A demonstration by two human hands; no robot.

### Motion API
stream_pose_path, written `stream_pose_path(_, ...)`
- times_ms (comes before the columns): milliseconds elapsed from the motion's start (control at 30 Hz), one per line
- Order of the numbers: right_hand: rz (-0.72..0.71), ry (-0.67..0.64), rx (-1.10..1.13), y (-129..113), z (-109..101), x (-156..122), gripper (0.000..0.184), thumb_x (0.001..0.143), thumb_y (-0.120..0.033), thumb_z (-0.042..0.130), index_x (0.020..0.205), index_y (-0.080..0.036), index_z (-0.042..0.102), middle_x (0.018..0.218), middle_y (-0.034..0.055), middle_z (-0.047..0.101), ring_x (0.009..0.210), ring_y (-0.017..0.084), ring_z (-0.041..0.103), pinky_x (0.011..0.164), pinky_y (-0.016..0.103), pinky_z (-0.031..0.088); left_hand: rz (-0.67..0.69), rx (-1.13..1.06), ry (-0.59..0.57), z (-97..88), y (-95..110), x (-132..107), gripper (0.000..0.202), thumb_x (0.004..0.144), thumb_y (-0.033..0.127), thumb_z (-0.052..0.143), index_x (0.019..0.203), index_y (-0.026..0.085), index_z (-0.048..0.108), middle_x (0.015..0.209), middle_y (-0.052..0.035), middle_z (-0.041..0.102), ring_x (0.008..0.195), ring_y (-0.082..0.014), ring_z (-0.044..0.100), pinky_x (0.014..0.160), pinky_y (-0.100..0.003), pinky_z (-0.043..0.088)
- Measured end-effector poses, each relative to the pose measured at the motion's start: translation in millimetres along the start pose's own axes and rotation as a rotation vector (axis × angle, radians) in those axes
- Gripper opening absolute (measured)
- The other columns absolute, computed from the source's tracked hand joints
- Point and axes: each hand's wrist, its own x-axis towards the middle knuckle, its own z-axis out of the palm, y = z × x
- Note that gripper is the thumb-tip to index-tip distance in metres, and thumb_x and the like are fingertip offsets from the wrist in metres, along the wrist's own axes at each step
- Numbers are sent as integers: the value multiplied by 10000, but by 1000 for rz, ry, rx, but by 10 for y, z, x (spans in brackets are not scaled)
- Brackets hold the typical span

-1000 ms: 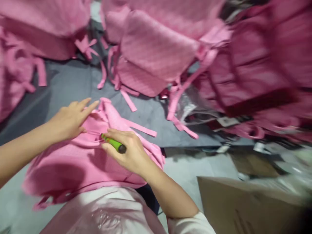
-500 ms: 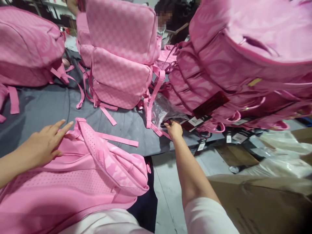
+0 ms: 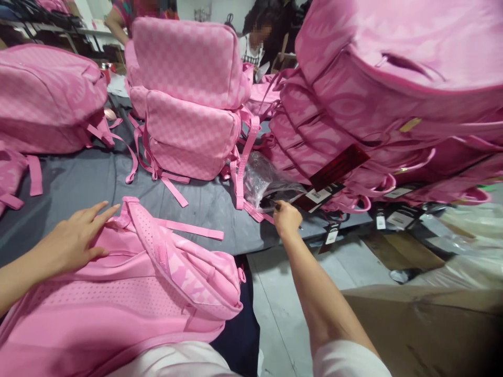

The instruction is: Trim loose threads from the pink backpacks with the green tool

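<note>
A pink backpack (image 3: 118,298) lies in front of me with its dotted mesh back and shoulder strap facing up. My left hand (image 3: 84,233) rests on its upper edge, open, fingers spread. At the table's near edge, my right hand (image 3: 288,217) is closed around a small dark thing whose kind I cannot make out; a dark tip shows above the fingers and another by the palm. Just beyond that hand lies a clear plastic bag (image 3: 259,175) with dark contents, beside a pink strap (image 3: 243,162). Black hang tags (image 3: 320,195) hang close to its right.
Two checked pink backpacks (image 3: 192,131) are stacked ahead on the grey-covered table (image 3: 90,180). More pink bags (image 3: 47,99) sit at left, and a tall pile of pink bags (image 3: 353,104) rises at right. A cardboard box (image 3: 424,324) stands lower right. People (image 3: 255,39) are across the table.
My right hand has drawn slightly back and right from the plastic bag, with the dark thing now showing in it. My left hand stays on the backpack. The view has tilted up slightly.
</note>
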Motion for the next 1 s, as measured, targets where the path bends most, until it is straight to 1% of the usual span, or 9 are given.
stream_pose_path(100,-88,126,64,-117,-317,-271,412,915,-109,417,1224,-121,689,1249,174,706,1170,254,659,983,352,504,-59,-199,276,-230,238,-138,713,942,462,481,1580,365,176,1663,-78,279,1480,-345,370,1169,-563,362)
stream_pose_path(200,-489,282,265,-487,-647,-726,410,900,-106,429,1173,-197,722,1227,121,731,1150,221,685,991,367,539,-159,-504,485,-466,751,-315,474,925,489,563,1376,359,493,1388,-28,612,1225,-267,609,1058,-431,487)
stream_pose_path(233,-688,343,370,-648,-748,-899,398,901,-112,449,1172,-213,723,1205,119,743,1116,227,705,956,383,564,-187,-694,425,-507,958,-350,353,939,488,548,1239,307,599,1218,-32,699,1078,-234,674,955,-375,538)
stream_pose_path(367,-1267,345,636,-1228,-1027,-1484,397,943,-143,530,1310,-230,653,1245,131,728,1106,246,719,857,365,609,-71,-1456,-170,-422,1568,-334,396,890,540,604,1046,185,681,838,-58,746,703,-175,696,567,-252,514)
stream_pose_path(433,-1378,268,659,-1399,-1064,-1627,443,952,-114,530,1377,-213,607,1287,149,704,1155,256,697,872,366,607,-62,-1620,-199,-315,1618,-330,331,851,479,672,964,169,687,777,-44,732,650,-158,685,529,-229,485)
stream_pose_path(600,-1128,122,854,-1646,-1058,-1690,522,906,-20,570,1391,-213,578,1256,154,708,1137,244,692,915,373,584,-124,-1336,253,-201,1381,-568,135,896,308,658,849,211,739,756,5,720,694,-126,664,634,-231,509)
stream_pose_path(800,-1219,-89,809,-2018,-1159,-1790,219,927,-39,533,991,-207,659,813,43,695,742,187,662,669,302,525,112,-957,565,-123,1239,-733,182,920,165,574,919,215,749,795,-15,765,689,-137,709,644,-250,561)
stream_pose_path(900,-1261,-142,760,-2167,-1165,-1779,204,926,-43,525,964,-191,660,796,33,688,721,170,663,647,271,503,238,-787,671,5,1084,-827,137,957,227,606,1020,189,721,904,-47,783,813,-151,742,760,-262,597)
stream_pose_path(1000,-1222,-85,718,-2313,-1137,-1714,225,921,-54,520,1004,-190,679,836,30,726,737,160,687,648,250,492,162,-534,752,157,805,-1000,408,925,378,681,1289,204,623,1168,-107,741,1149,-230,680,1024,-402,545)
